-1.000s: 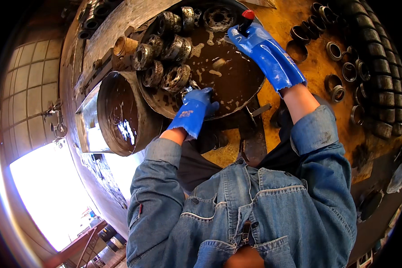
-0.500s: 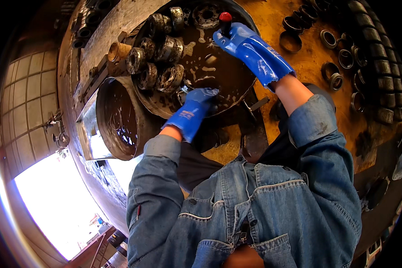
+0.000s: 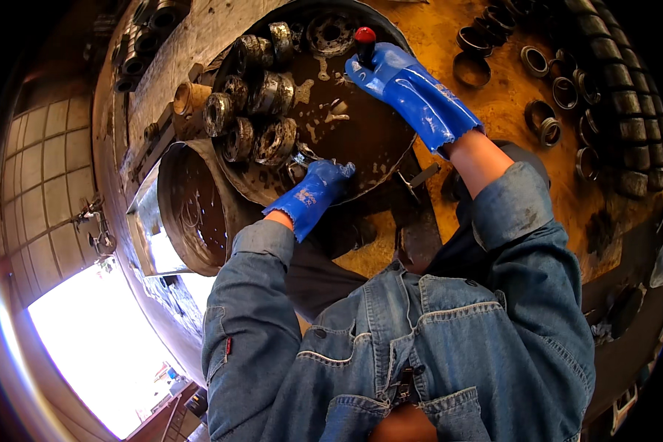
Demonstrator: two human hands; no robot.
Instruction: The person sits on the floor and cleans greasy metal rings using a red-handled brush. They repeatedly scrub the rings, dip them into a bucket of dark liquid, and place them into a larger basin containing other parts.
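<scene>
Two big things first: my bench (image 3: 493, 132), rust-yellow, and on it a round pan (image 3: 361, 140) of dark soapy liquid. Steel bearings (image 3: 261, 110) pile at the pan's far-left side, heavy and slick (grip by the rim). My left hand (image 3: 313, 193) curls on a wet part I cannot make out at the pan's near edge; my right hand (image 3: 405, 85) is closed around a red-capped tool (image 3: 364, 40).

both blue-gloved hands forward, left hand (image 3: 313, 195) low, right hand (image 3: 401, 81) fisted

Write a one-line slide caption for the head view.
Blue-gloved left hand dips into a dark wash basin of bearings; right hand grips a red-capped tool.
</scene>
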